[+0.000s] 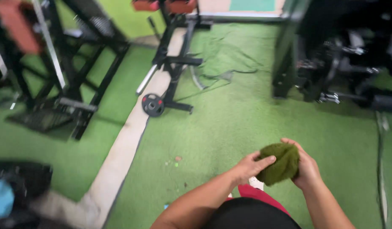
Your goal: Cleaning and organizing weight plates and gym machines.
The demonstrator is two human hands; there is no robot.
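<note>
Close below, the left hand (250, 166) and right hand (305, 167) both clutch a bunched green cloth (281, 163) – mid-wringing or folding, I'd judge – needing a firmer regrip next.

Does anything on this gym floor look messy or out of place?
Yes. The green turf is rumpled into folds near the black rack, and small bits of litter dot the floor ahead of the hands.
</note>
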